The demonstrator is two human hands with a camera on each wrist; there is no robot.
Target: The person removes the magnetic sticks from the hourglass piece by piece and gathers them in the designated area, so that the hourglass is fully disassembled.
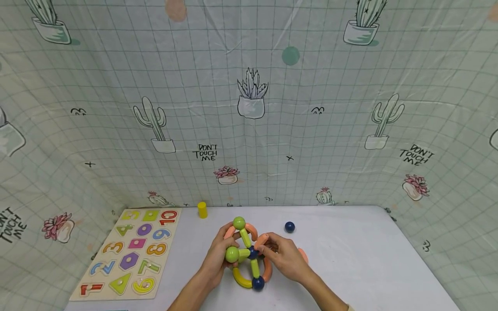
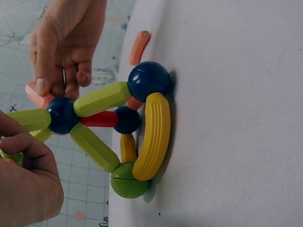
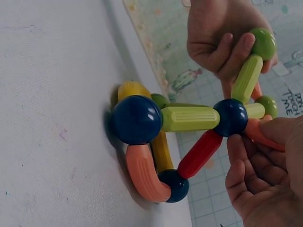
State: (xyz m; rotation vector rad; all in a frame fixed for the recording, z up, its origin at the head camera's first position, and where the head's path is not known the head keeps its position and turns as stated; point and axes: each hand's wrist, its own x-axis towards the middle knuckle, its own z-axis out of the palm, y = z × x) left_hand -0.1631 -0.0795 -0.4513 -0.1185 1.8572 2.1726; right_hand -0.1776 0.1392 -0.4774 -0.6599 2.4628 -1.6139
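Observation:
A build of magnetic balls and rods stands on the white table between both hands. My left hand (image 1: 215, 255) grips its upper left part, by two green balls (image 1: 239, 223). Raised in the middle is a blue ball (image 3: 231, 117), where light green rods (image 3: 191, 118) and a red rod (image 3: 200, 153) meet. Yellow curved rods (image 2: 158, 137) and an orange one (image 3: 144, 170) join balls in a ring at the base. With thumb and fingers, my right hand (image 1: 285, 255) pinches another orange curved rod (image 1: 261, 240), its end right at the middle blue ball.
On the left lies a wooden number puzzle board (image 1: 128, 297) with coloured numbers and shapes. A yellow cylinder (image 1: 202, 210) stands near the back edge. Behind the right hand are a loose blue ball (image 1: 289, 226) and a loose orange curved rod (image 2: 140, 47). Patterned cloth (image 1: 264, 142) hangs around the table.

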